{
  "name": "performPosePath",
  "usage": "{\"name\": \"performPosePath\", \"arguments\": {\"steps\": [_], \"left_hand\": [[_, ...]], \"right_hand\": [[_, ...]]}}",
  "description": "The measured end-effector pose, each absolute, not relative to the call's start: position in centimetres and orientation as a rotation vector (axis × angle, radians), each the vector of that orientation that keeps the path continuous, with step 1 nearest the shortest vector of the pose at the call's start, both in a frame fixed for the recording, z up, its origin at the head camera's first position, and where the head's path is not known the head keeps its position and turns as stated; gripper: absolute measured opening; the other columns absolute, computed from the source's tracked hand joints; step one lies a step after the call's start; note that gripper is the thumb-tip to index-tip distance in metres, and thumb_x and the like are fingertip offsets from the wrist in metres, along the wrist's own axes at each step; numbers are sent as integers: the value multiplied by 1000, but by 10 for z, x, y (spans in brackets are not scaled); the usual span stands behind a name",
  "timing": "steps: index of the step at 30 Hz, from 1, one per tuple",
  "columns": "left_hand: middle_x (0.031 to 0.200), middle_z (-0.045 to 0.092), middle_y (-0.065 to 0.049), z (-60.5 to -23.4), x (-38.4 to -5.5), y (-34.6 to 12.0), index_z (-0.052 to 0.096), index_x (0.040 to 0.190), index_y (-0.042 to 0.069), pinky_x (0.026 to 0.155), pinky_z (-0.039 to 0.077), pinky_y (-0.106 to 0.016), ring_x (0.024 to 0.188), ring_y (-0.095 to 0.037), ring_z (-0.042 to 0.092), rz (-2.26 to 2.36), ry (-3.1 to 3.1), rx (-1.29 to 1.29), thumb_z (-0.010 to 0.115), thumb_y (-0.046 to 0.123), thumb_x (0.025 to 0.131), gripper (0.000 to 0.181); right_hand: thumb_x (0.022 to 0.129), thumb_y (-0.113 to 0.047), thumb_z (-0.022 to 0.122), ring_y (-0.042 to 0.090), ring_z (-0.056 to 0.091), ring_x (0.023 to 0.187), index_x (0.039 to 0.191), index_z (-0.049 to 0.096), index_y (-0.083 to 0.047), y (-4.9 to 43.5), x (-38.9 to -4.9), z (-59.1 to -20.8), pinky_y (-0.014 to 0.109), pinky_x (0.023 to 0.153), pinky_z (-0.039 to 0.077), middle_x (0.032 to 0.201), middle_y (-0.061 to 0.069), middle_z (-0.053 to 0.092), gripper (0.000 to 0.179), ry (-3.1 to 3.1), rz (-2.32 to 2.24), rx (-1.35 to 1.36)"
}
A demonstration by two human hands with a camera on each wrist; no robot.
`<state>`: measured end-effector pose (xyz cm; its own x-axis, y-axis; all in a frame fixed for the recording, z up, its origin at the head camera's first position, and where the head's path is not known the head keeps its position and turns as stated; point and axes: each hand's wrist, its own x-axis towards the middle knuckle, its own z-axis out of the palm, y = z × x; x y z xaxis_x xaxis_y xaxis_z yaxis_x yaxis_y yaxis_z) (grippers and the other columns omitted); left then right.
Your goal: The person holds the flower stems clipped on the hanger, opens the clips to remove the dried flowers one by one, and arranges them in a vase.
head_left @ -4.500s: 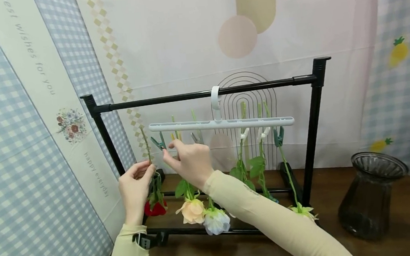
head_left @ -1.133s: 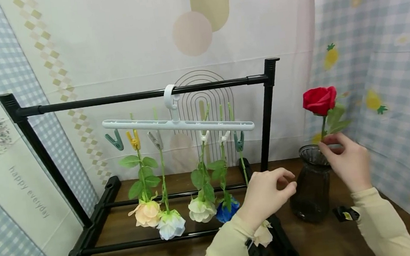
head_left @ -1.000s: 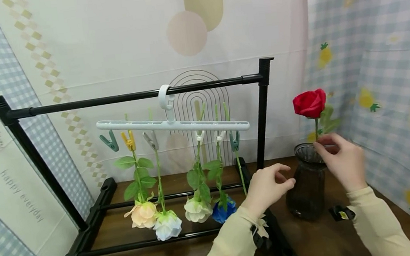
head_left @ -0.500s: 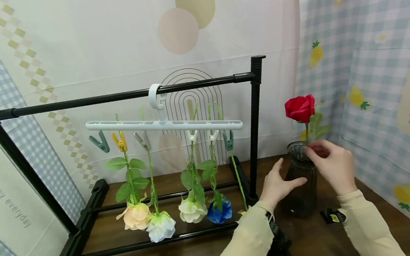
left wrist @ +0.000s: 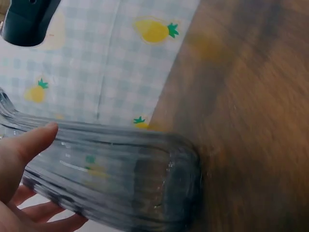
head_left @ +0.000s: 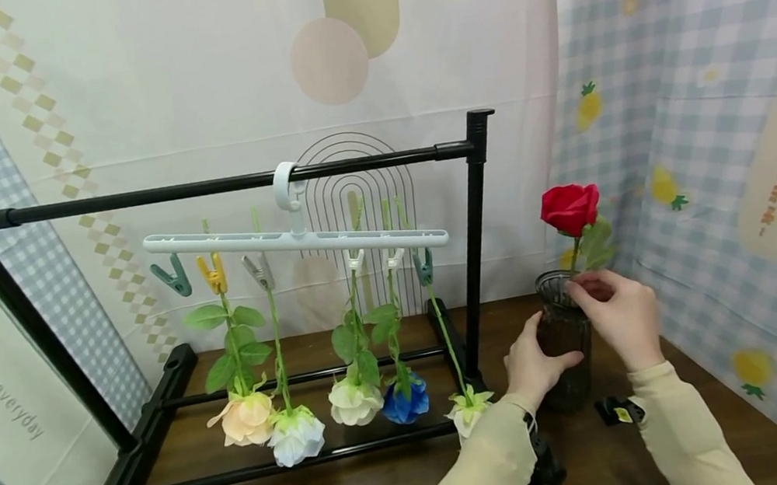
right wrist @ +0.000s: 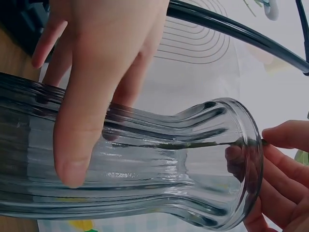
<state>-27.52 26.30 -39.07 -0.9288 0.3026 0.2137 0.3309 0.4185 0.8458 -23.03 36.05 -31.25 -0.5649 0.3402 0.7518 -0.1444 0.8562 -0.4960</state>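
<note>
A dark, ribbed glass vase [head_left: 563, 339] stands upright on the table at right. My left hand [head_left: 532, 363] holds its side, the thumb across the near glass and the fingers round the far side, as the right wrist view shows. Above the rim, a red rose [head_left: 570, 209] points bloom up. My right hand [head_left: 620, 318] pinches its stem right at the vase's mouth. Through the glass in the right wrist view, the lower stem [right wrist: 203, 144] runs down inside the neck of the vase.
A black rack [head_left: 214, 186] carries a white hanger [head_left: 297, 239]. From its clips several flowers hang heads down, among them a peach one [head_left: 245, 419] and a blue one [head_left: 406, 399]. The leftmost teal clip [head_left: 172, 276] holds nothing. Patterned cloth [head_left: 712, 242] borders the table's right side.
The red rose, head down by the leftmost teal clip earlier, is now upright in the vase's mouth. It has dropped slightly, and my left hand has reached the vase. The view has turned right.
</note>
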Motion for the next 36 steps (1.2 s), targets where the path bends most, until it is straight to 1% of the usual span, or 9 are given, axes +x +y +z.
{"name": "performPosePath", "arguments": {"steps": [6, 12, 15, 23, 27, 36], "left_hand": [[122, 56, 13, -391, -275, 259, 44, 129, 33, 93, 37, -43, 108, -15, 56, -1434, -2617, -630, 74, 47, 65, 72], [121, 56, 13, -389, -273, 256, 45, 127, 31, 91, 38, -43, 106, -13, 57, -1367, -2626, -666, 75, 47, 65, 70], [120, 57, 14, -387, -271, 253, 46, 126, 32, 89, 40, -43, 106, -13, 57, -1350, -2629, -684, 75, 47, 65, 70], [119, 58, 13, -382, -266, 248, 46, 126, 32, 85, 42, -42, 105, -14, 57, -1345, -2632, -715, 75, 48, 64, 70], [118, 59, 13, -381, -264, 246, 46, 125, 34, 85, 41, -42, 104, -14, 57, -1343, -2635, -713, 75, 48, 64, 68], [119, 58, 12, -390, -264, 243, 45, 125, 36, 83, 40, -44, 104, -15, 57, -1338, -2646, -695, 74, 50, 65, 68]], "right_hand": [[80, -28, 65, -29, 36, 59, 86, 70, -10, 359, -228, -310, 8, 52, 35, 76, 11, 70, 20, -2106, 644, -135], [79, -28, 66, -29, 36, 59, 87, 71, -11, 356, -223, -306, 8, 53, 36, 76, 10, 70, 19, -2145, 631, -111], [79, -27, 67, -29, 38, 59, 86, 71, -11, 356, -220, -304, 7, 52, 37, 75, 10, 70, 18, -2161, 638, -88], [78, -27, 68, -26, 40, 59, 83, 71, -11, 358, -216, -301, 9, 51, 39, 74, 10, 70, 18, -2219, 630, -53], [78, -27, 68, -26, 40, 59, 83, 70, -12, 357, -215, -300, 10, 51, 39, 74, 9, 70, 16, -2236, 620, -50], [78, -27, 68, -24, 43, 61, 83, 70, -13, 353, -215, -306, 11, 52, 41, 77, 8, 71, 15, -2281, 648, -37]]}}
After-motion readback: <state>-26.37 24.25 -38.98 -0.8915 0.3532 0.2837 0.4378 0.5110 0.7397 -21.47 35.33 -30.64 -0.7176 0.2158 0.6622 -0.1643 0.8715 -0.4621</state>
